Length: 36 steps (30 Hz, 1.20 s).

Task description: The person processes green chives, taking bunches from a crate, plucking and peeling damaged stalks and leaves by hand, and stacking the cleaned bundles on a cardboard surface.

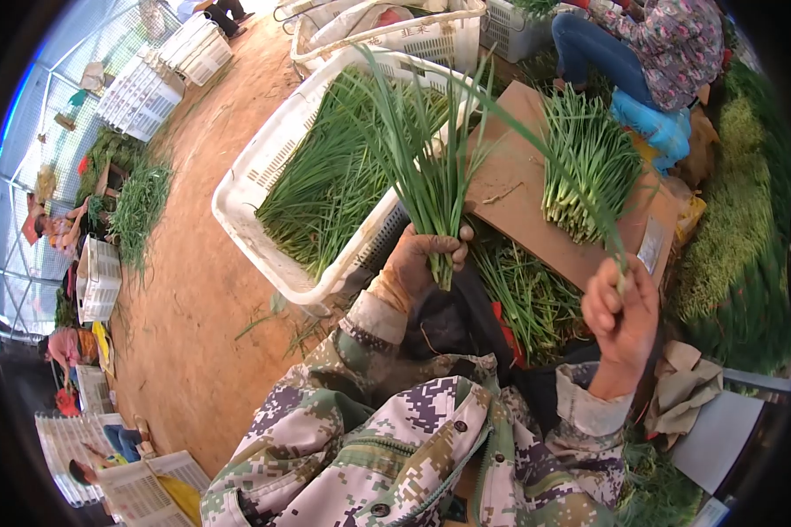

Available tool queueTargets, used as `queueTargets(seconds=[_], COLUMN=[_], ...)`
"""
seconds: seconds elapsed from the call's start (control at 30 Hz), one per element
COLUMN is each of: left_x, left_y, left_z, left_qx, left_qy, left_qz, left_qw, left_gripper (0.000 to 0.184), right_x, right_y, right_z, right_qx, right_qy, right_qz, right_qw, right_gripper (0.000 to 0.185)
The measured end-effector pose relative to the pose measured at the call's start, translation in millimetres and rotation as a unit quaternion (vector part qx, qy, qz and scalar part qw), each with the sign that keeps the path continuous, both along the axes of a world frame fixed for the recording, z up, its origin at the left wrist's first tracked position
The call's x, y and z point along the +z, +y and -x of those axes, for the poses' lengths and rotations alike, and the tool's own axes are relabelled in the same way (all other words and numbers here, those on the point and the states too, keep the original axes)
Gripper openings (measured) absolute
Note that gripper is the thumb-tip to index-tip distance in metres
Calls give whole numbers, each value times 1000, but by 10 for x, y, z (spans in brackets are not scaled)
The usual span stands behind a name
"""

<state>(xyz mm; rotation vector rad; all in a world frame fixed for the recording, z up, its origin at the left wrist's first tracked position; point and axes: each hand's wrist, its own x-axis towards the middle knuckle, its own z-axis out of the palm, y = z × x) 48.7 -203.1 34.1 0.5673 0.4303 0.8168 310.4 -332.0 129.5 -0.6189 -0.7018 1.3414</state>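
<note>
My left hand [424,256] is closed round a small bunch of garlic chives [432,180], its leaves pointing up and away from me and the cut stem ends showing below my fingers. In a pinch between thumb and fingers, my right hand [622,314] holds the base of a single garlic chive stalk [608,215], whose long leaf arcs up to the left. Past my right hand, a thick pile of trimmed chives [589,162] lies on a brown board [510,180]. Loose, untidy chives [532,299] lie below the board, between my hands.
A white plastic crate [237,198] full of chives stands to the left of my left hand. Another crate [431,39] is behind it. A co-worker [668,53] sits at the upper right. Stacked crates [141,92] and other people line the far left, beyond the dirt floor [176,325].
</note>
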Motion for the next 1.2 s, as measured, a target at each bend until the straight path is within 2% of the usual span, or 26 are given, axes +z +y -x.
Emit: queueTargets(seconds=[0.03, 0.1, 0.17, 0.2, 0.23, 0.27, 0.3, 0.33, 0.37, 0.4, 0.47, 0.5, 0.53, 0.57, 0.6, 0.63, 0.67, 0.7, 0.77, 0.8, 0.87, 0.93, 0.97, 1.1, 1.17, 1.2], left_x=[-34, -73, -24, 24, 113, 156, 173, 254, 334, 327, 275, 224, 90, -25, -77, -68, 29, 143, 343, 452, 553, 845, 961, 1132, 1030, 997], left_y=[48, 113, 143, 156, 156, 156, 171, 194, 152, 112, 115, 129, 159, 156, 166, 172, 160, 163, 198, 287, 652, 818, 820, 718, 662, 621], left_z=[44, 104, 141, 145, 135, 144, 158, 126, 76, 57, 14, -19, -12, -49, -84, -96, -60, -48, 30, 100, 349, 550, 587, 543, 533, 501], left_qx=[3, 13, 17, 17, 29, 29, 39, 47, 69, 68, 66, 62, 54, 93, 133, 145, 182, 178, 199, 238, 180, 114, 133, 138, 122, 123], left_qy=[-7, -9, -16, -22, 0, 0, 50, 98, 138, 137, 232, 272, 264, 319, 368, 393, 551, 593, 641, 647, 723, 758, 758, 769, 775, 772], left_qz=[10, 11, -14, -38, -45, -47, -83, -122, -134, -137, -146, -161, -168, -265, -357, -388, -499, -507, -537, -569, -561, -593, -607, -594, -577, -578], left_qw=[1000, 1000, 1000, 999, 999, 998, 995, 987, 979, 979, 959, 947, 948, 905, 848, 821, 643, 600, 511, 449, 360, 246, 201, 193, 229, 233], left_gripper=[63, 64, 65, 66, 65, 65, 59, 54, 48, 48, 42, 31, 31, 30, 29, 31, 42, 45, 54, 45, 32, 21, 24, 42, 53, 53], right_x=[-56, -291, -788, -1146, -1596, -1986, -2115, -1971, -1778, -1226, -835, -758, -740, -762, -829, -886, -949, -1028, -1267, -1321, -1182, -1132, -1149, -972, -903, -892], right_y=[-57, -156, -260, -332, -441, -598, -699, -673, -609, -449, -208, -58, 110, 236, 350, 445, 551, 630, 687, 712, 681, 685, 676, 703, 721, 734], right_z=[-79, -218, -355, -358, -531, -517, -369, -223, -195, -43, 1, 2, 51, 84, 136, 207, 295, 375, 538, 618, 775, 825, 821, 935, 1050, 1104], right_qx=[2, -28, 15, 0, 100, 165, 271, 345, 291, 237, 99, 82, 63, 88, 111, 105, 115, 126, 153, 185, 226, 260, 274, 292, 288, 290], right_qy=[0, -70, -227, -360, -570, -838, -852, -824, -829, -829, -796, -730, -657, -516, -360, -364, -309, -251, -209, -165, -188, -215, -215, -194, -177, -159], right_qz=[-2, 86, 180, 250, 251, 69, 157, 172, 168, 164, 127, 111, 91, 98, 101, 104, 92, 77, 91, 105, 137, 165, 168, 156, 146, 111], right_qw=[1000, 993, 957, 899, 776, 515, 420, 416, 448, 479, 583, 670, 746, 846, 921, 920, 940, 957, 962, 963, 946, 927, 922, 924, 930, 937], right_gripper=[18, 18, 18, 17, 17, 15, 17, 13, 21, 31, 49, 52, 56, 57, 57, 57, 56, 56, 55, 55, 54, 54, 54, 55, 56, 59])
